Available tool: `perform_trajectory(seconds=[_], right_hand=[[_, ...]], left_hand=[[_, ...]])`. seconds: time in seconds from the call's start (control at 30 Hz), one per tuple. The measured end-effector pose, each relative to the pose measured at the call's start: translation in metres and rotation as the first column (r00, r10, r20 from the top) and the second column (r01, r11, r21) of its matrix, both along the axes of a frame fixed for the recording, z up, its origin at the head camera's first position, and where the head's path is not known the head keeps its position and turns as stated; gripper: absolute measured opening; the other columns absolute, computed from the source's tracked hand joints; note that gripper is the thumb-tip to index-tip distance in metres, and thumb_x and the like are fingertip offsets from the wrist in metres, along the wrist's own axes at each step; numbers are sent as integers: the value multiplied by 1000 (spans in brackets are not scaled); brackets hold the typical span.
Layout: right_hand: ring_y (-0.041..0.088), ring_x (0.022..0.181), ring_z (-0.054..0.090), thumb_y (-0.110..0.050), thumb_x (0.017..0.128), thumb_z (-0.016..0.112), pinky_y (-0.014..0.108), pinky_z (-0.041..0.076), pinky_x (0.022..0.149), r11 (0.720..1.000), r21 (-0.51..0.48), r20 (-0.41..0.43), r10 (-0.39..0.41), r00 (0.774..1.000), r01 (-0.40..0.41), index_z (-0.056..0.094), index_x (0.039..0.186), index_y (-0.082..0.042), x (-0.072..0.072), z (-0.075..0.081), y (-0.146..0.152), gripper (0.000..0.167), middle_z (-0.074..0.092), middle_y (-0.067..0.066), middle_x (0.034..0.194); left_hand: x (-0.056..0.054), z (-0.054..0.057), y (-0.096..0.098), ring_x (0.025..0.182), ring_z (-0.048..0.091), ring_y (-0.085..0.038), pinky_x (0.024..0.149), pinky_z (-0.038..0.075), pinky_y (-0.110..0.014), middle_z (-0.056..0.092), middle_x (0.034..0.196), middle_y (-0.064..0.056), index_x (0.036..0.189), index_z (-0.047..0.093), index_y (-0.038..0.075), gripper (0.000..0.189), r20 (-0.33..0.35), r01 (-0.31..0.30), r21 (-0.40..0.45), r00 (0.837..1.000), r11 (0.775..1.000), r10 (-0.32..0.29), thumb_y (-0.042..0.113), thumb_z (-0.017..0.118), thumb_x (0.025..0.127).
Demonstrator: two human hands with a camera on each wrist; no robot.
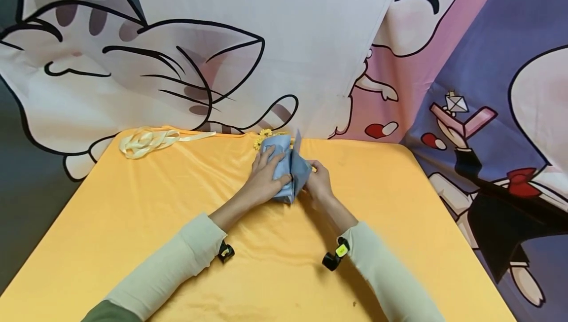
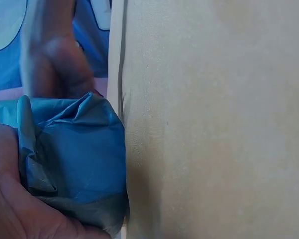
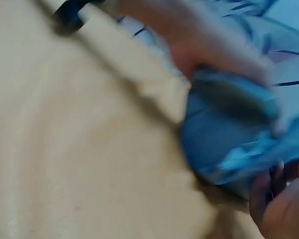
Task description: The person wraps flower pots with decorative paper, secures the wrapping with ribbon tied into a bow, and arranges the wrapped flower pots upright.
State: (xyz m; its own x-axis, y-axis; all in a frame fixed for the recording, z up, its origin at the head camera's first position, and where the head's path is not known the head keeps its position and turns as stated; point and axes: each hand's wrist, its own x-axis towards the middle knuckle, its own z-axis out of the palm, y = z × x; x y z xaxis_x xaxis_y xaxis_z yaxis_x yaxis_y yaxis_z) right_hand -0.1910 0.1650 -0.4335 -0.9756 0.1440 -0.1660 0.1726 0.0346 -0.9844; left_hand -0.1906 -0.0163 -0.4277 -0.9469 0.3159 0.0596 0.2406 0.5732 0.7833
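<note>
A bundle of blue wrapping paper [image 1: 280, 140] stands near the back edge of the table, with small yellow flowers [image 1: 266, 132] showing behind its top. My left hand [image 1: 265, 180] grips the bundle from the left, fingers spread over its side and thumb across the front. On the other side my right hand [image 1: 318, 183] pinches the edge of a loose paper flap [image 1: 301, 170] that sticks out to the right. In the left wrist view the creased, folded end of the paper [image 2: 84, 154] faces the camera. The right wrist view is blurred, with the right fingertips at the paper's edge.
A loose heap of pale yellow ribbon [image 1: 148, 142] lies at the table's back left corner, one tail running right. Smooth yellow cloth [image 1: 213, 272] covers the table. Printed cartoon curtains [image 1: 310, 31] hang right behind the back edge and along the right side.
</note>
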Motion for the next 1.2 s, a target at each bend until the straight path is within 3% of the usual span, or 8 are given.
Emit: perform_trajectory(seconds=[0.13,0.23,0.37,0.57,0.7,0.77,1.0,1.2], right_hand=[[26,132,61,-41,116,58,43,54,109,987,128,-51,100,994,-93,48,164,-8,1,-14,-15,60,56,15,156],[31,174,21,-66,118,37,56,23,140,970,58,-12,239,971,-238,16,182,-22,1,-14,-24,81,17,10,188],[27,179,-4,-74,116,18,57,2,145,959,-60,20,277,961,-275,1,183,-31,3,-10,-32,82,-2,-1,193],[25,179,-6,-59,122,14,57,1,145,959,-63,-87,271,959,-277,5,183,-32,10,-7,-38,67,-1,-4,193],[25,179,-7,-59,122,15,59,0,145,954,-56,-128,286,950,-295,6,183,-33,10,-7,-40,67,0,-4,193],[25,179,-6,-60,122,16,57,0,145,955,-80,-116,275,954,-285,7,183,-34,10,-7,-40,67,1,-5,193],[27,179,4,-60,122,21,48,4,146,966,-187,-26,175,984,-176,16,183,-27,9,-12,-35,70,10,0,192],[28,179,-6,-53,123,20,55,-1,145,958,-102,-65,262,963,-268,4,183,-28,9,-13,-32,67,-1,0,193]], left_hand=[[0,-3,0,175,-4,-54,140,10,-75,10,192,-10,176,40,17,75,-12,2,-5,1000,1000,-3,39,58,107],[-4,-9,-1,175,-5,-56,139,8,-78,9,192,-12,176,39,16,76,-21,10,21,1000,1000,-10,38,56,106],[-16,-27,0,175,-4,-56,138,6,-79,10,192,-12,175,43,16,74,-43,13,59,999,998,-11,36,58,105],[-33,-50,1,177,-2,-50,141,6,-73,12,192,-10,174,44,16,76,-67,9,34,998,999,-6,36,60,103],[-34,-52,1,178,-2,-45,142,4,-70,12,192,-9,174,44,14,77,-59,-5,29,998,1000,7,34,61,102],[-29,-46,1,178,-4,-46,142,3,-70,11,192,-9,174,44,15,76,-51,-7,42,999,999,9,35,60,103],[-5,3,2,178,-10,-44,140,-3,-74,9,192,-10,176,41,15,66,25,25,47,999,999,-26,37,42,114],[-4,8,-3,172,-20,-56,131,-4,-88,0,193,-7,180,29,18,78,94,62,114,993,991,-73,30,52,107]])
